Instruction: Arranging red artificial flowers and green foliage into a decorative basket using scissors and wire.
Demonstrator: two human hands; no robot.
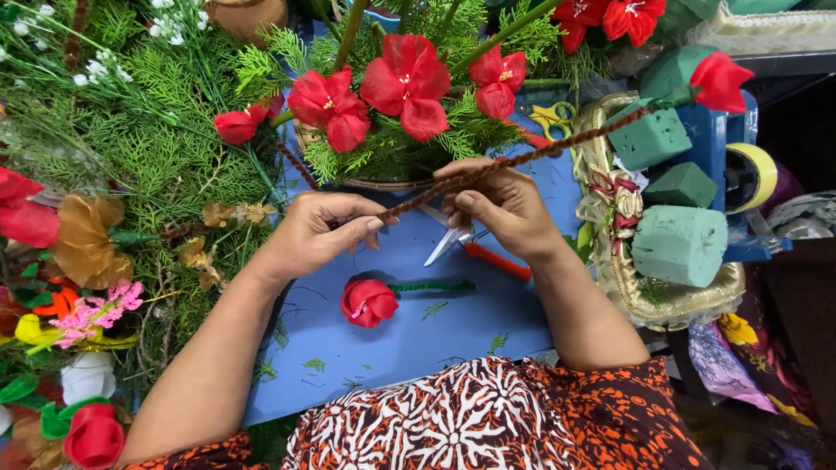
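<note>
The left hand (318, 233) is pinched shut on the lower end of a brown twisted stem (514, 160). The right hand (505, 207) is closed around the same stem further along, and orange-handled scissors (475, 246) are held beneath its fingers. The stem is held above a blue table (392, 344), running up to the right over blocks of green floral foam (679, 245). A red rose (369, 302) lies on the table just below the hands. A basket arrangement of red flowers (405, 83) is positioned behind them.
</note>
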